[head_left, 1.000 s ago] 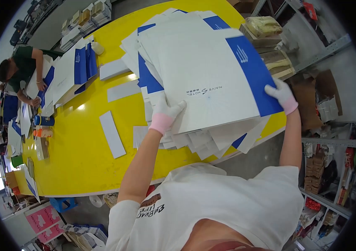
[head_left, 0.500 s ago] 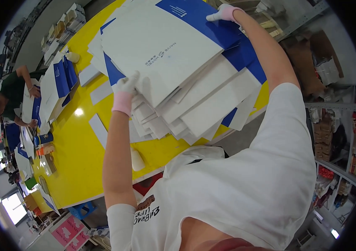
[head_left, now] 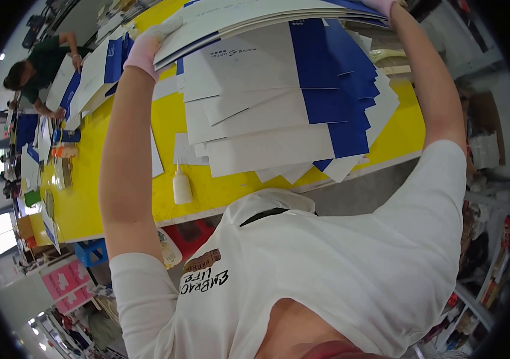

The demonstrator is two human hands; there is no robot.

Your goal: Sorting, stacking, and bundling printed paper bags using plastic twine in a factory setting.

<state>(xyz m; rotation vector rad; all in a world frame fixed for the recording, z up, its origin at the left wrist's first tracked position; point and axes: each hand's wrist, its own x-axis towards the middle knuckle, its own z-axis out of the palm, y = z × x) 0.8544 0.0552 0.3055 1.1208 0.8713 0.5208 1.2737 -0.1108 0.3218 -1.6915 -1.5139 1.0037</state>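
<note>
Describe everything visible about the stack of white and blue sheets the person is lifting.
The stack of sheets looks like flat card or stiff paper, white with blue panels, several layers thick and seen mostly edge-on. It is raised off the yellow table and tilted, above a fanned pile of similar sheets lying there. The gloved left hand grips its left edge; the gloved right hand holds its far right end near the picture's top. Its upper part is cut off by the frame.

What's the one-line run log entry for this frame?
left hand: gloved, grips lifted white-and-blue flat cardboard sheets | right hand: gloved, holds far edge | below: fanned sheet pile, yellow table, white squeeze bottle
</note>
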